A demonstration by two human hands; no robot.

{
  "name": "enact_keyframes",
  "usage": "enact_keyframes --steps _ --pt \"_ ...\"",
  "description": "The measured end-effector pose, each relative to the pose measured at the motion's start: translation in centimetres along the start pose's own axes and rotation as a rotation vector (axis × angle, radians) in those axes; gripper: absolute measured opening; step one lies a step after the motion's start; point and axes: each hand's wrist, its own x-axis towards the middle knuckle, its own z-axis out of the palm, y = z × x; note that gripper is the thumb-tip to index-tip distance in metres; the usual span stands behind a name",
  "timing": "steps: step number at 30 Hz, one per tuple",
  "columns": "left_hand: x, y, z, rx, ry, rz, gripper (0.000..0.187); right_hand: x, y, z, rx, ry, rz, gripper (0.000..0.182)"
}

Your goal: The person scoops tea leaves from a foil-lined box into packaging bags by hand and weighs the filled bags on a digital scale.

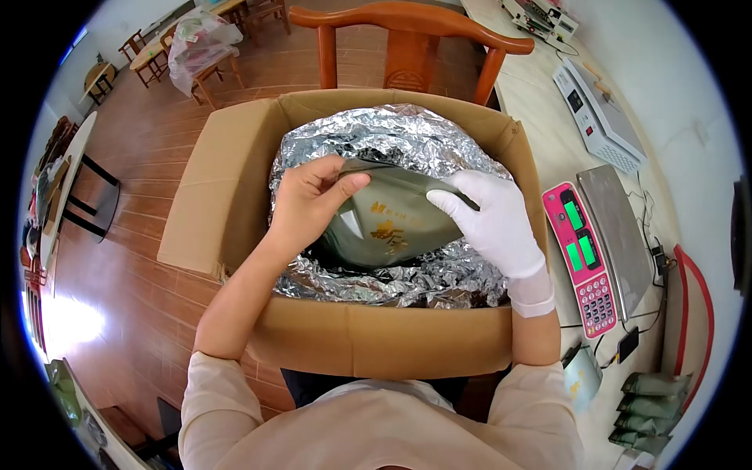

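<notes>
A dark green pouch [395, 223] with gold lettering is held over an open cardboard box [384, 337]. My bare left hand [317, 196] pinches its upper left edge between thumb and fingers. On the other side my right hand [489, 215], in a white glove, grips the upper right edge. Crumpled silver foil [376, 129] lines the box around the pouch. Dark contents show in part beneath the pouch and are too hidden to make out.
A wooden chair [411, 43] stands behind the box. On the right-hand counter are a pink scale [580, 258] with a metal plate, a white machine [599, 117], a light green pouch [582, 376] and several filled green pouches [646, 411].
</notes>
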Motion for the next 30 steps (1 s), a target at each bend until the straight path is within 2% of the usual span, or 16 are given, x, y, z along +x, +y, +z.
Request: enact_keyframes --steps 2,4,5,7,11,16,19,21,23,26,28,30 --pt "-0.2 -0.6 0.2 0.236 -0.013 -0.003 0.015 0.2 0.3 -0.2 -0.063 -0.083 0.007 0.016" --pt "-0.4 0.1 0.9 0.309 -0.067 0.013 0.014 0.4 0.5 0.7 -0.09 0.026 -0.186 0.018" --pt "-0.5 0.4 1.4 0.382 -0.117 0.032 0.012 0.3 0.5 1.1 -0.09 0.029 -0.173 0.018" --pt "-0.7 0.3 2.3 0.379 -0.145 0.09 0.011 0.2 0.4 2.2 -0.081 -0.041 -0.238 0.016" --pt "-0.9 0.3 2.4 0.314 -0.185 0.063 0.01 -0.1 0.6 3.0 -0.11 -0.022 -0.222 0.015" --pt "-1.0 0.2 2.2 0.289 -0.228 0.126 0.009 -0.1 0.1 3.2 -0.192 -0.075 -0.245 0.016" --pt "-1.0 0.2 1.9 0.291 -0.239 0.142 0.01 -0.2 0.3 3.4 -0.205 -0.033 -0.31 0.016" --pt "-1.1 0.4 2.0 0.302 -0.233 0.145 0.01 -0.1 0.3 3.3 -0.072 -0.06 -0.257 0.017" --pt "-1.1 0.6 1.9 0.316 -0.228 0.149 0.009 -0.2 0.6 3.7 -0.069 -0.063 -0.277 0.017" --pt "-0.9 0.7 1.8 0.46 -0.248 0.218 0.009 -0.2 0.6 3.9 -0.091 -0.098 -0.298 0.018" --pt "-0.5 0.2 1.4 0.56 -0.289 0.488 0.009 -0.3 0.3 3.9 -0.113 -0.136 -0.311 0.018" --pt "-0.6 0.4 1.1 0.622 -0.288 0.522 0.007 -0.3 -0.1 3.8 -0.116 -0.144 -0.314 0.018"
